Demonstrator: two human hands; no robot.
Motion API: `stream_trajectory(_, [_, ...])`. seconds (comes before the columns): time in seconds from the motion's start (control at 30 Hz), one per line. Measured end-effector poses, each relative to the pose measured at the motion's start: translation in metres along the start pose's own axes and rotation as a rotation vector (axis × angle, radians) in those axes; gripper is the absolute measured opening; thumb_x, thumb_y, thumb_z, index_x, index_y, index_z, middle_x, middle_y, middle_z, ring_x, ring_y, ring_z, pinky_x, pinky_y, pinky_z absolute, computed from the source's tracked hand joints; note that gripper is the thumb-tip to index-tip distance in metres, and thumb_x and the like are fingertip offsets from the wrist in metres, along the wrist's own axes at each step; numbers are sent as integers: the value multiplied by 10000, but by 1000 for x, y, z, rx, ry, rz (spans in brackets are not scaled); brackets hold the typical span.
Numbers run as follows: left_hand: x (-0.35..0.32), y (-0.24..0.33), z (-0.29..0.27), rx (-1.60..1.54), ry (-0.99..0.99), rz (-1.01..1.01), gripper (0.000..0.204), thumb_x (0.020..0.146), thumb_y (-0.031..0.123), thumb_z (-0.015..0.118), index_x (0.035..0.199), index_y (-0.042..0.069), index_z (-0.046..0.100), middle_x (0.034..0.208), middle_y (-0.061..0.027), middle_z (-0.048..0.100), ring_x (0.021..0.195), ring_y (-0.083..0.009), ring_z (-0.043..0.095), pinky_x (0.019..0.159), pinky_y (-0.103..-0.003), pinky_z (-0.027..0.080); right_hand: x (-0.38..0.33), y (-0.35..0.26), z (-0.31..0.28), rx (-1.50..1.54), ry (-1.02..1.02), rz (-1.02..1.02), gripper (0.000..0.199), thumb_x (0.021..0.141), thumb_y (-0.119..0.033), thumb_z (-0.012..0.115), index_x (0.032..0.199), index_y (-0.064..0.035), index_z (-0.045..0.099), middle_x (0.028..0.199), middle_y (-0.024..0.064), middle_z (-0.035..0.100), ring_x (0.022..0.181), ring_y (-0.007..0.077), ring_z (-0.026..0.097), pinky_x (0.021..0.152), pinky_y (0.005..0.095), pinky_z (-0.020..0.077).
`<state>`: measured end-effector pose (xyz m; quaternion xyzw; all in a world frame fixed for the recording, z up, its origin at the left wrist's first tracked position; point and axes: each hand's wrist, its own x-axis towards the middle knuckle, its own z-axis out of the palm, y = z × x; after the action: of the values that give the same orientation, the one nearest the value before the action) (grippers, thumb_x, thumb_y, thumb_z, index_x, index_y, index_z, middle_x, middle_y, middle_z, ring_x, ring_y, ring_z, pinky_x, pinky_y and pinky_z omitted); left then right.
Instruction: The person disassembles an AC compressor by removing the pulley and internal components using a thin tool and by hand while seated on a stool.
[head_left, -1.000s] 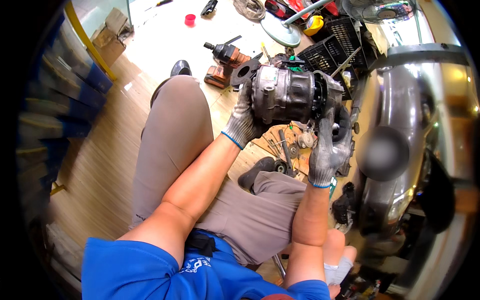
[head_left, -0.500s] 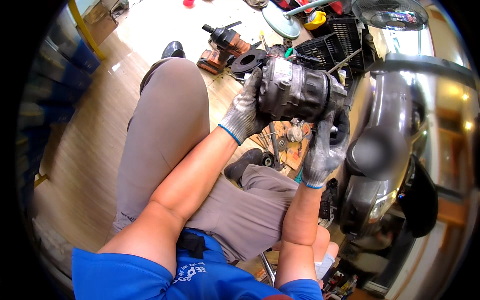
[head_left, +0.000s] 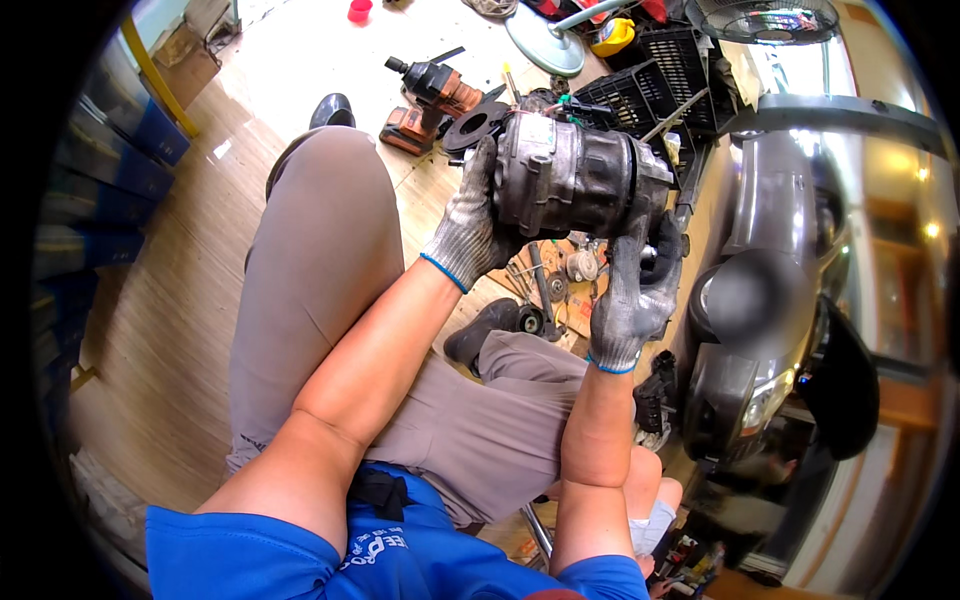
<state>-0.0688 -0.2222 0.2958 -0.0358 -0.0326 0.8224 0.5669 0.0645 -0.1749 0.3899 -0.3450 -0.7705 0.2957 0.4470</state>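
A grimy metal car air-conditioning compressor (head_left: 565, 178) is lifted over the floor in front of me, lying roughly sideways. My left hand (head_left: 468, 228), in a grey-coated knit glove with a blue cuff, is closed round its left end. Under the right end, my right hand (head_left: 635, 300) supports it in a matching glove, fingers curled up against the housing. Some fingers of both hands are hidden behind the compressor. Beyond it, a black ring-shaped pulley (head_left: 472, 127) shows beside an orange and black cordless impact wrench (head_left: 435, 100).
Black plastic crates (head_left: 680, 75) and a fan (head_left: 770, 18) stand at the far right. A grey car (head_left: 770, 200) is on the right. Below the compressor, loose parts and tools lie on a board (head_left: 575, 305). Blue bins (head_left: 120, 150) line the left side.
The whole view has shifted slightly, so floor, tools and hands appear a little farther left. Both hands keep their hold on the compressor, with little other visible movement.
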Motion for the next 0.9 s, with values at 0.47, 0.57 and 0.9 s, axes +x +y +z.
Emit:
stream_trajectory(0.47, [-2, 5, -3, -36, -28, -13, 757, 954, 726, 437, 1503, 205, 449, 1457, -99, 545, 1285, -314, 577, 1038, -571, 508, -9, -6, 0, -69, -52, -74, 512, 937, -18, 680, 1411, 77, 511, 1293, 116, 611, 990, 127, 587, 831, 266, 507])
stream_trajectory(0.57, [-6, 7, -2, -2, -54, -34, 846, 913, 772, 450, 1535, 200, 408, 1503, -120, 503, 1326, -353, 537, 1062, -609, 475, -12, -5, -4, -40, -83, -128, 478, 954, -11, 637, 1404, 90, 511, 1313, 142, 607, 1063, 163, 599, 886, 284, 510])
stream_trajectory(0.9, [3, 3, -28, 56, -147, -83, 927, 868, 770, 552, 1546, 159, 386, 1535, -120, 467, 1377, -311, 493, 1136, -516, 437, 18, -19, -35, -131, -216, -112, 527, 853, -95, 741, 1349, 10, 597, 1302, 152, 624, 1176, 239, 608, 987, 346, 503])
